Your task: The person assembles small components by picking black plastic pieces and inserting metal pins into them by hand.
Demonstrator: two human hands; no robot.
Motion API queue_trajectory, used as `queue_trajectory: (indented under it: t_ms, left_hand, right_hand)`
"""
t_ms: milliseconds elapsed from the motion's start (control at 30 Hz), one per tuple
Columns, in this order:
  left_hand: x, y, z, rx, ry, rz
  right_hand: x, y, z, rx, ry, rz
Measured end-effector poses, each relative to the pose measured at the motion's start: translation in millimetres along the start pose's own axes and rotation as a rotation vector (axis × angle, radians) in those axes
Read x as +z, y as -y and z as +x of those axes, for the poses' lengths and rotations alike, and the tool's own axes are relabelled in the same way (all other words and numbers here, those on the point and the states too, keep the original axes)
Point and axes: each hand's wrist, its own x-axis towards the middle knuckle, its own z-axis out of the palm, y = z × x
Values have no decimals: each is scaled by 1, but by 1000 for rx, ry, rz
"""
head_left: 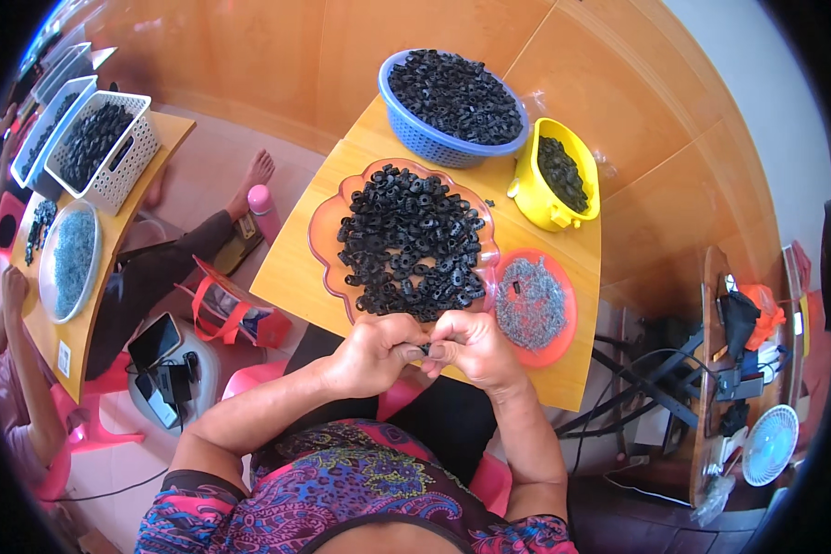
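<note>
Two hands are brought together at the near edge of the wooden table [291, 277]: a small black ring-shaped part [425, 349] is pinched between the left hand [379, 353] and right hand [475, 346], close to the orange scalloped tray [323, 231] heaped with like parts and the small orange dish of grey metal clips [532, 303], both kept within easy reach.

Black ring [425, 349]: small dark piece, pinched between the fingertips of both hands, just off the surface's near edge.
Pose: mostly hidden by fingers; tilt cannot be told.
</note>
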Motion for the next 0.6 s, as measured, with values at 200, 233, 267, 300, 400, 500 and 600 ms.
queue_trajectory:
  t_ms: [200,233,267,300,400,500,600]
  left_hand:
    - [-7,-6,10,19,69,55]
    - [-9,-9,12,18,81,118]
    - [-9,-14,12,-98,79,101]
    - [-7,-12,11,-27,46,141]
    - [-2,-7,9,195,55,370]
    - [8,-6,10,302,113,582]
    - [7,1,10,346,135,864]
  right_hand:
    - [1,17,-2,7,-37,-131]
    - [-2,19,0,-36,-51,-161]
    - [-7,23,1,-78,-65,-191]
    - [-15,31,3,-110,-125,-219]
    - [-60,59,19,-267,-412,66]
    - [-141,86,35,-508,-654,213]
    - [-176,100,37,-435,-785,203]
